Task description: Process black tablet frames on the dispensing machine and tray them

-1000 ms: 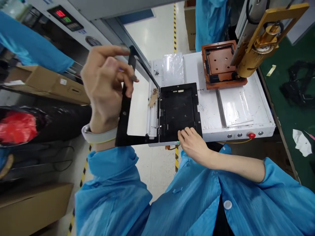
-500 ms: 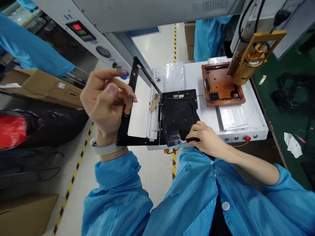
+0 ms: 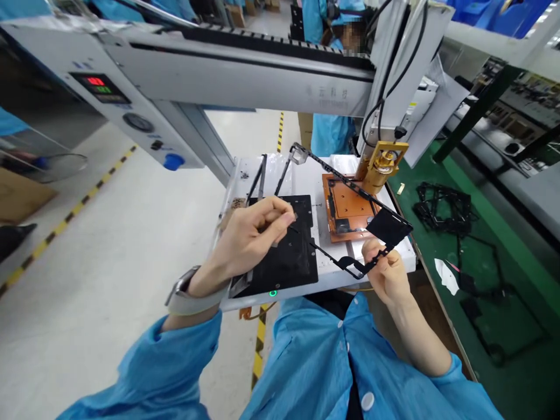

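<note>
1. Overlapping the black plate (image 3: 286,265), left hand (image 3: 251,236) has fingers bent together; grip cannot be told.
2. Frame (image 3: 388,226) slants, raised, across the orange fixture (image 3: 343,204).
3. Right hand (image 3: 387,271): fingers grip frame's near edge.
4. Green tabletop (image 3: 420,245): bare strip along left edge.

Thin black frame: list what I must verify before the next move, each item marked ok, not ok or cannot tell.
1. Right hand has hold of the thin black frame: ok.
2. Thin black frame lies flat: not ok, it is held up at a tilt.
3. Left hand grips the frame too: cannot tell, its bunched fingertips are over the black plate.
4. Hinged flap on the black plate is open: ok, it stands raised.
5. Green light at the near edge is lit: ok.
6. Brass cylinder is clear of the orange tray: cannot tell, they overlap in this view.
</note>
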Demonstrator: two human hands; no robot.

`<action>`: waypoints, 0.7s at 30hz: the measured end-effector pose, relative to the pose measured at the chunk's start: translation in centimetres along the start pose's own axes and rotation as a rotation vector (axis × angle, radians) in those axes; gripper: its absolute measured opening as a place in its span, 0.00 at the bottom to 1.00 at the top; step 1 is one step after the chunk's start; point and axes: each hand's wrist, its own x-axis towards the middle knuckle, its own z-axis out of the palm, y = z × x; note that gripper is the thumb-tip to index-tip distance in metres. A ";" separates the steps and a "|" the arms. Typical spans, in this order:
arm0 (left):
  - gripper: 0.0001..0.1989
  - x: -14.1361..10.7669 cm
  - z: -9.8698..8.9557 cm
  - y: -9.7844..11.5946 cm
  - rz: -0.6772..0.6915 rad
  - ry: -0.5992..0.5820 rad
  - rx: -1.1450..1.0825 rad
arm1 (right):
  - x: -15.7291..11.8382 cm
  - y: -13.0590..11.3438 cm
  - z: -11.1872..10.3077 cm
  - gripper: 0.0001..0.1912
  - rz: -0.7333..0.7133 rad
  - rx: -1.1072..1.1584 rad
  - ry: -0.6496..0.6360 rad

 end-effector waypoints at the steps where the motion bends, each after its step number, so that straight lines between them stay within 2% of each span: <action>1: 0.11 0.0 0.1 0.1 -0.001 0.009 0.011 | 0.0 0.2 0.0 0.20 -0.001 0.013 -0.011; 8: 0.11 0.2 0.6 -0.3 -0.010 0.052 -0.132 | 0.3 2.2 1.2 0.21 -0.039 -0.009 -0.044; 16: 0.15 0.9 1.5 -0.6 -0.042 0.200 -0.371 | 0.2 4.4 3.0 0.22 -0.048 -0.110 -0.073; 21: 0.12 1.1 1.1 -0.4 -0.008 0.223 -0.351 | 0.0 4.6 3.3 0.17 -0.085 -0.203 -0.134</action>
